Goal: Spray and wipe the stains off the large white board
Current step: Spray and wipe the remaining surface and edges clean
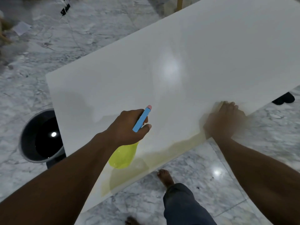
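— Left forearm [56,184] sits closest to my eyes, running up from the bottom corner across the near edge of the board [186,62].
— And what's at the end of it?
— My left hand [128,125], fingers and thumb wrapped round the neck of a spray bottle [123,155]. Its yellow body hangs below my fist, over the board's near edge. The blue head with a pink tip points out across the white surface.
— Your other hand?
— My right hand [224,120] lies flat, fingers straight and close together, pressing a pale cloth [217,105] onto the board right at its near-right edge. That hand is blurred, so I can't make out the cloth's outline well.
— Where is the board itself?
— It lies slanted across the view above a grey marble floor [97,38], its far end running off at the top right. A yellowish stain [183,143] spreads along the near edge between my two hands.
— Anything around it?
— A dark bucket [28,127] of water stands on the floor at the left, partly tucked under the board's corner. My bare foot [165,177] and trouser leg [181,205] are on the floor just below the near edge.
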Motion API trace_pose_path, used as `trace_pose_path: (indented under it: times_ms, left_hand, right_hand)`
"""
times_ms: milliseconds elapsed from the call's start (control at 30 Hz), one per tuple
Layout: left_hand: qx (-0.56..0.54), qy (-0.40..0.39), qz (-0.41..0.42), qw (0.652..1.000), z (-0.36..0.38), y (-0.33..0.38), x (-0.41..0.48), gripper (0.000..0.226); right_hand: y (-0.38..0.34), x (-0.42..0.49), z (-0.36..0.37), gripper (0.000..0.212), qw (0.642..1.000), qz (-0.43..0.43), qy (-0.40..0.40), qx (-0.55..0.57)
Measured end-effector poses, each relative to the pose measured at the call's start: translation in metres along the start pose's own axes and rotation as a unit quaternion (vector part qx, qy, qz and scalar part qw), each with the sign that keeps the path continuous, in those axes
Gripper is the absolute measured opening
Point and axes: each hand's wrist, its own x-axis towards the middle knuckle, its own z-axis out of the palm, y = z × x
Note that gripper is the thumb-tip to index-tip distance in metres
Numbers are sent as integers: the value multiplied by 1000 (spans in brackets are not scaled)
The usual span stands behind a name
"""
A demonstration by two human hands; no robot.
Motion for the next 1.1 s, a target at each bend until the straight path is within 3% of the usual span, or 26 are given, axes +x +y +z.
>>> trace_pose_path:
  times_ms: [133,500,833,1100]
  left_hand:
    - [-10,-20,20,1000,-1,-22,-15,19]
    - [-16,-34,79,996,-34,-133,-122,19]
    - [-5,-18,59,998,-72,-261,-213,19]
    - [-19,-32,49,998,-76,-291,-248,18]
  right_hand:
    - [-16,-32,3,72,1000,-5,-12,11]
    - [-118,-231,44,74,993,-117,13,13]
    - [-215,-397,76,71,991,-133,14,20]
    - [-255,-467,89,67,988,-146,-4,54]
